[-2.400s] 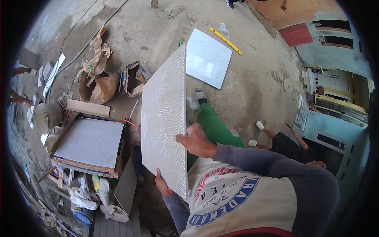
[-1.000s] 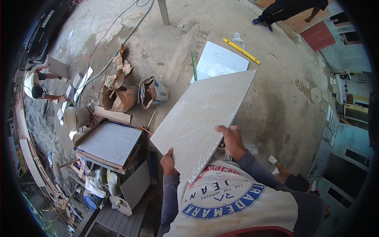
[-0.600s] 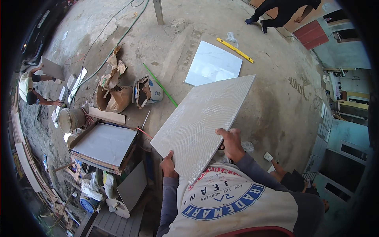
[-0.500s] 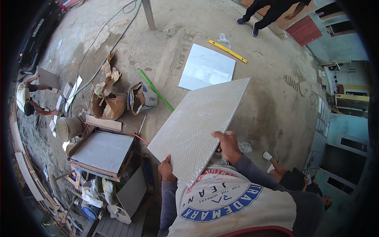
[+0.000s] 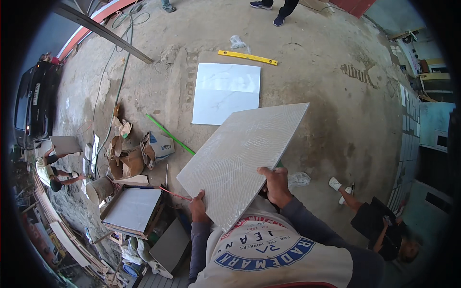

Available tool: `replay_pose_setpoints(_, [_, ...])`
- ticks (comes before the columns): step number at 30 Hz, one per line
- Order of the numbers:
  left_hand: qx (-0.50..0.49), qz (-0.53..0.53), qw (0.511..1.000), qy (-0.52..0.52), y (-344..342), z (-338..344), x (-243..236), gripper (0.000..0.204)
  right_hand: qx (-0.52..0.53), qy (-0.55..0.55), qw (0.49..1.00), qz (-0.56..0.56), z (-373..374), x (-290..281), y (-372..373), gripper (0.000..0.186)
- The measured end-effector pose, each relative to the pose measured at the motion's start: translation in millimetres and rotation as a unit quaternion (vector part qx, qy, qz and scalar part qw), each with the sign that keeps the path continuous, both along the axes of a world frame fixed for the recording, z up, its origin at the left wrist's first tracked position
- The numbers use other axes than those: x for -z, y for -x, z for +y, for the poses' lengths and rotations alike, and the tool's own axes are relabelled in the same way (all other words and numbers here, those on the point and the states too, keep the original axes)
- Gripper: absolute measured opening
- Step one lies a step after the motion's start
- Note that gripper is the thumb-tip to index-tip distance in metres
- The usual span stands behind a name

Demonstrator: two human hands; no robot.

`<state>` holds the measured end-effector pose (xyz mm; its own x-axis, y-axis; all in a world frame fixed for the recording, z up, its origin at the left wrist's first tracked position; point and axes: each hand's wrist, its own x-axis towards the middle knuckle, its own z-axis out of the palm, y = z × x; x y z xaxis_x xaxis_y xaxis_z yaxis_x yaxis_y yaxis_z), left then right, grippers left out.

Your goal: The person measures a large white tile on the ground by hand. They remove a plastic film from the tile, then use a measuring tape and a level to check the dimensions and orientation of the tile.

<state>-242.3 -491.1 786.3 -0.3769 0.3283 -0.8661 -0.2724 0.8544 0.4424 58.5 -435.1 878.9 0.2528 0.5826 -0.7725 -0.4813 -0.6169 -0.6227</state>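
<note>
Ridged tile (image 5: 242, 161) tipped flatter than before, left hand (image 5: 198, 208) and right hand (image 5: 277, 186), fingers (image 5: 263, 171) clamped on its edges

Left hand (image 5: 199, 208) thumb up, right hand (image 5: 277, 185) thumb pointing inward; both gripping, sleeved forearms (image 5: 307, 218) stretched forward.

tile (image 5: 242, 161) | flat, pale grey | combed ridges on upward face | tilted, held aloft

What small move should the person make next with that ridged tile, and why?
Perhaps slide the right hand farther out along the edge of the ridged tile: with the left hand on the near left edge, neither hand reaches the far end.
</note>
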Motion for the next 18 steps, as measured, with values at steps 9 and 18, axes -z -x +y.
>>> replay_pose_setpoints(9, [0.097, -0.05, 0.992, -0.066, -169, 38, 1, 0.04, 0.045, 0.067, 0.997, -0.021, 14, -16, -183, 0.014])
replay_pose_setpoints(18, [0.087, -0.09, 0.991, -0.043, -226, 53, 76, 0.038, 0.08, 0.058, 0.994, -0.045, 39, -20, -233, 0.017])
